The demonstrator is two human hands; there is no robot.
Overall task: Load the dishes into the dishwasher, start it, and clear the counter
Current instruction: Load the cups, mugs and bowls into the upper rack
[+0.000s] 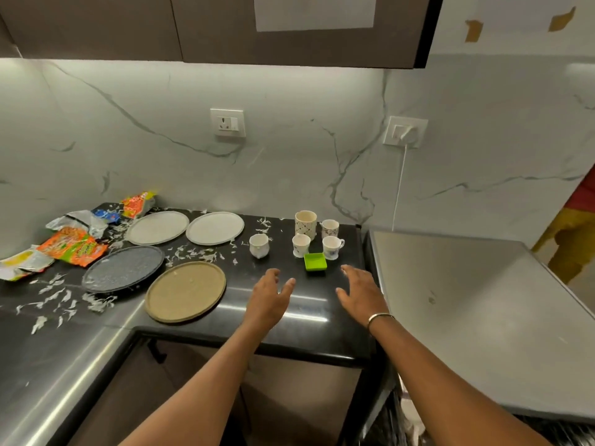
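- Plainly the job is at its first step: every dish stands on the black tabletop [309, 329] and nothing is in hand yet.
- The left hand [270, 297] hovers low over the near part of the tabletop, its grip apart, fingers spread and loose, holding nothing.
- The right hand [360, 294] hovers beside it to the right, its grip likewise apart and empty, just near and right of the green dish [315, 261].
- The green dish sits between the two hands and a little farther off. Beyond it stand four cups [306, 223] in a cluster, and a fifth cup [259, 245] stands apart to the left.
- Four plates [185, 291] lie flat farther left: a tan one nearest, a grey one beside it, and two pale ones at the back.
- Snack wrappers [72, 246] are heaped at the far left, and white scraps [190, 254] are strewn among the plates.
- No dishwasher shows as such; a grey slab [450, 300] lies to the right, but I cannot tell what it is.
- My guess is that the hands are reaching for the green dish or the nearest cups. The next move calls for closing on one piece without knocking its close neighbours, then carrying it off to the machine.
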